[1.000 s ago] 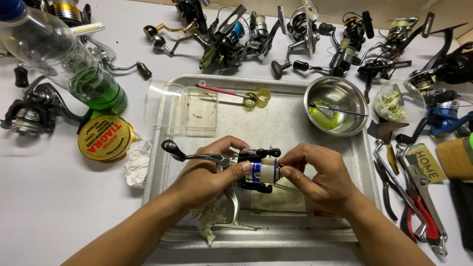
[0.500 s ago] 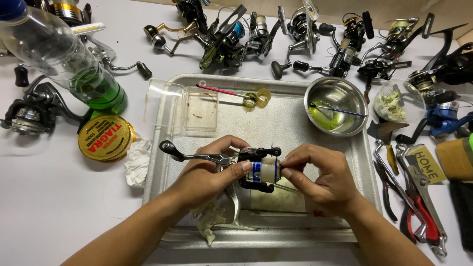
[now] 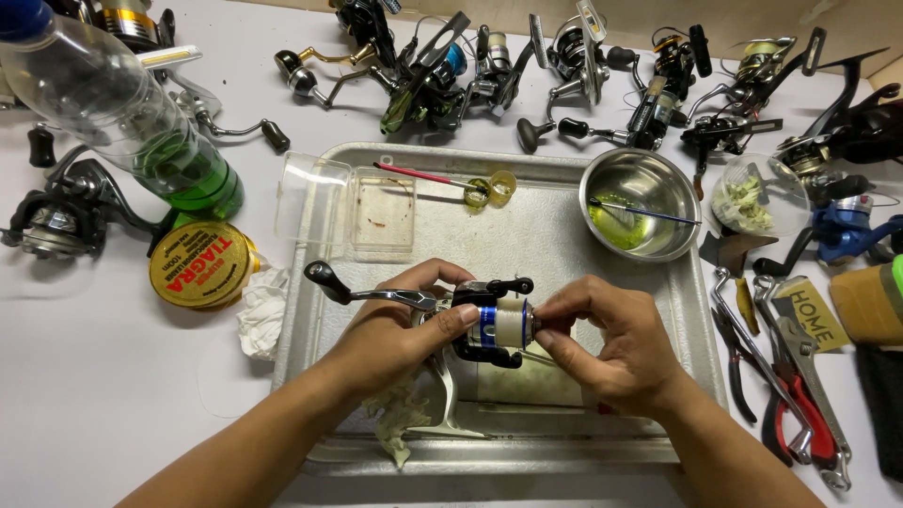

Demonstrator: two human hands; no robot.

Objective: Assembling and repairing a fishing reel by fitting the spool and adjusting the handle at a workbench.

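Note:
Over a metal tray I hold a spinning fishing reel with a silver and blue spool and a black bail. My left hand grips the reel body, thumb on the spool; its crank handle sticks out to the left. My right hand pinches the front end of the spool with its fingertips. A greasy rag lies in the tray under my left wrist.
In the tray are a clear plastic box, a small brush and a steel bowl with green liquid. A plastic bottle, a round gold tin, pliers and several other reels surround the tray.
The crank handle has shifted slightly; both hands stay on the reel, with the right fingers still at the spool's front.

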